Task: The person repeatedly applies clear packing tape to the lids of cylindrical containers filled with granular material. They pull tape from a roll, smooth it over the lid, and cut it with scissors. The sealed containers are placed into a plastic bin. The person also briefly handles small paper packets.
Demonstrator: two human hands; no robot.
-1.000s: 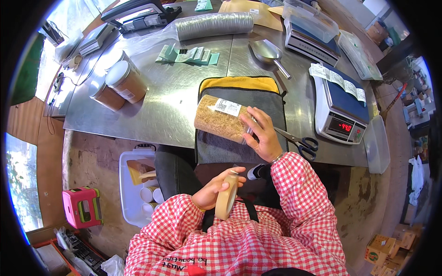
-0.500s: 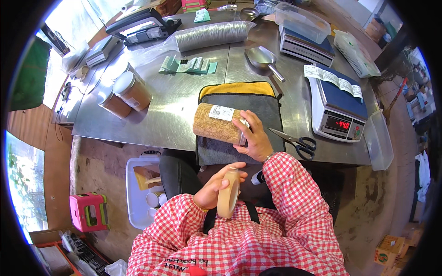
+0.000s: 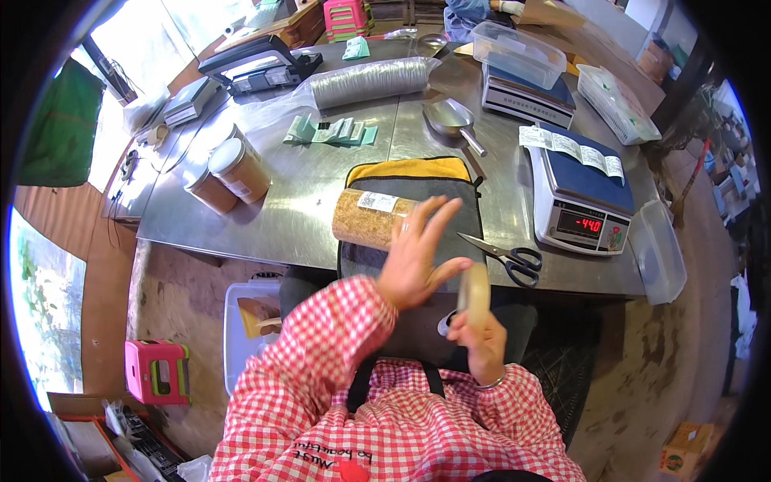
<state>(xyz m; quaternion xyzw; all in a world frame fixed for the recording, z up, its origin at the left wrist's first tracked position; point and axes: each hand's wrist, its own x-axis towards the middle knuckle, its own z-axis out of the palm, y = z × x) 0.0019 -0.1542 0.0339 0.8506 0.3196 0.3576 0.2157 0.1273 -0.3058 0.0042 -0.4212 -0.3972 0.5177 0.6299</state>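
Observation:
My left hand (image 3: 414,261) reaches over the right end of a labelled clear jar of golden, crumbly food (image 3: 357,217), fingers apart; whether they touch it is hidden. Its thumb tip is beside the top of a tape roll (image 3: 476,293), which my right hand (image 3: 482,349) grips upright. The jar lies on its side on a grey, yellow-edged cloth (image 3: 434,171). Scissors (image 3: 522,265) lie beside the cloth at right. A white scale (image 3: 582,217) with a strip of labels (image 3: 574,149) on top stands further right.
Jars (image 3: 237,173) stand at left. Teal slips (image 3: 329,131), a metal scoop (image 3: 450,120), wrapped stacked lids (image 3: 373,80) and a second scale (image 3: 526,104) are behind. A clear tub (image 3: 654,249) is at right. A stool (image 3: 157,369) and bin (image 3: 233,345) are below. Another person (image 3: 470,18) is at the back.
The tape roll has passed from my left hand to my right, which has let go of the jar and moved down. My left hand has risen over the jar's right end.

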